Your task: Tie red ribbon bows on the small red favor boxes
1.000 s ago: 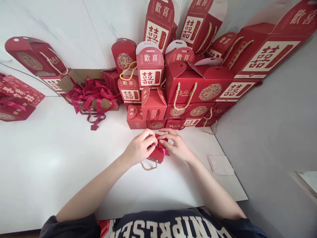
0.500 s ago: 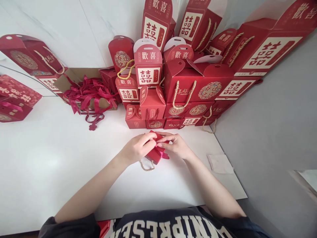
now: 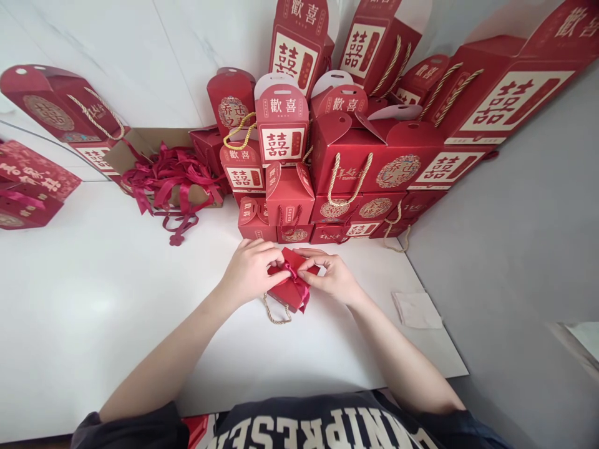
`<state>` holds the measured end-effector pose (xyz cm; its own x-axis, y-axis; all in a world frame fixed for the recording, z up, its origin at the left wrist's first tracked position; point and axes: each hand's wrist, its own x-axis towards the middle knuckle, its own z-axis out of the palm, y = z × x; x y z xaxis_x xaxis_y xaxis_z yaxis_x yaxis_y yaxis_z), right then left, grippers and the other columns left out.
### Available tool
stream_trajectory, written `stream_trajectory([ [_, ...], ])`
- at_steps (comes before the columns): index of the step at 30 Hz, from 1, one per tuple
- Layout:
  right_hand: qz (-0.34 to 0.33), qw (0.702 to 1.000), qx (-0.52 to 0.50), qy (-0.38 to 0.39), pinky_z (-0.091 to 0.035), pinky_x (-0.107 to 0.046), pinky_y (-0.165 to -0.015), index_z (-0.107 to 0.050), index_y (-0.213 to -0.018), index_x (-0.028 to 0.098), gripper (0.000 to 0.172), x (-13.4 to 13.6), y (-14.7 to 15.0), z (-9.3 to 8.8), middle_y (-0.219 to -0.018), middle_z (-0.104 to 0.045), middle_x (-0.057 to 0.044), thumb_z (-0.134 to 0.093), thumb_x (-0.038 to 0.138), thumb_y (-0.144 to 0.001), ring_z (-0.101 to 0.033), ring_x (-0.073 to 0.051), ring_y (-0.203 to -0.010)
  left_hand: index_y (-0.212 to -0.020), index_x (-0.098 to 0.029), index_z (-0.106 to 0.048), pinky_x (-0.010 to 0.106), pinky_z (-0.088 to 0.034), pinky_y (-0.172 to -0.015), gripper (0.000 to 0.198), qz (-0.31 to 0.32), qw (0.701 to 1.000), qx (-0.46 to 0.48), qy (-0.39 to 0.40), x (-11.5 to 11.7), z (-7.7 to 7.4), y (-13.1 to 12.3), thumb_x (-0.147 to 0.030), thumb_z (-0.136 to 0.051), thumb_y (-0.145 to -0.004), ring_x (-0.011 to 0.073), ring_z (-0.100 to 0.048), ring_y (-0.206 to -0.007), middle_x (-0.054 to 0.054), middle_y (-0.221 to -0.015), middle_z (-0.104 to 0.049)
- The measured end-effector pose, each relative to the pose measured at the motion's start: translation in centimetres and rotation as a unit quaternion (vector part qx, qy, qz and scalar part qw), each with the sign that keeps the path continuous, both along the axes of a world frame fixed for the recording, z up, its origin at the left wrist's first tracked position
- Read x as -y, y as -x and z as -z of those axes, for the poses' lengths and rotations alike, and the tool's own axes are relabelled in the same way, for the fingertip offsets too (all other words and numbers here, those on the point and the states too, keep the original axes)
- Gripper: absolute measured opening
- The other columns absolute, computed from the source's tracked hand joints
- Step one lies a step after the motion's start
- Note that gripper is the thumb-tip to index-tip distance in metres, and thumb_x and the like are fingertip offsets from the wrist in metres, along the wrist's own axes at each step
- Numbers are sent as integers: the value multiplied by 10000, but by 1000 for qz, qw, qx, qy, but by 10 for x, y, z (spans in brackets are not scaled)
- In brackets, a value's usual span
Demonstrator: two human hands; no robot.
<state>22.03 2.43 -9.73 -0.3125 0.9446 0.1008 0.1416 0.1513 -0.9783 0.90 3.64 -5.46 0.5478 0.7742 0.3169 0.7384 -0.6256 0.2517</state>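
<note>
My left hand [image 3: 250, 271] and right hand [image 3: 330, 274] pinch the red ribbon [image 3: 296, 279] atop a small red box [image 3: 291, 288]; the counter [image 3: 93, 299] lies beneath.

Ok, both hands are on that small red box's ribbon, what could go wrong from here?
The ribbon, pinched between left hand and right hand, may slip and loosen. Pulling hard could dent the small box. The stacked boxes stand close behind; a nudge might topple them.
</note>
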Motion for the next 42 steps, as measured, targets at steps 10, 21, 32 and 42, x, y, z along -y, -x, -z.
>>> stream_trajectory([
  [10, -52, 997, 14, -51, -437, -379, -1029, -716, -919, 248, 103, 0, -1, -2, -1192, -655, -47, -706, 254, -817, -613, -220, -1126, -768, -188, -624, 306, -422, -710, 139, 162, 981, 26, -103, -2, 7, -1, -137, -551, -875, 153, -546, -723, 13, -759, -649],
  [21, 26, 996, 12, -83, -418, -402, -1027, -733, -786, 243, 63, 6, 4, -3, -1051, -709, -49, -716, 183, -792, -593, -240, -1177, -739, -193, -576, 285, -433, -635, 172, 175, 977, 34, -119, -1, 10, -1, -105, -526, -878, 140, -533, -667, 2, -725, -631],
  [32, 29, 999, 38, 12, -388, -421, -1073, -754, -810, 233, 66, 6, 2, -5, -1196, -680, -87, -719, 271, -768, -554, -265, -1247, -776, -180, -634, 243, -437, -638, 197, 56, 960, 124, 244, -1, -21, 8, -358, -610, -857, 133, -576, -714, 4, -787, -646],
  [42, 2, 998, 61, 7, -331, -435, -1105, -692, -777, 218, 107, 7, -9, -13, -1303, -616, -81, -678, 316, -819, -515, -253, -1280, -706, -167, -557, 220, -336, -540, 231, 47, 930, 95, 353, -1, -28, 20, -321, -529, -876, 89, -430, -563, -38, -629, -522],
])
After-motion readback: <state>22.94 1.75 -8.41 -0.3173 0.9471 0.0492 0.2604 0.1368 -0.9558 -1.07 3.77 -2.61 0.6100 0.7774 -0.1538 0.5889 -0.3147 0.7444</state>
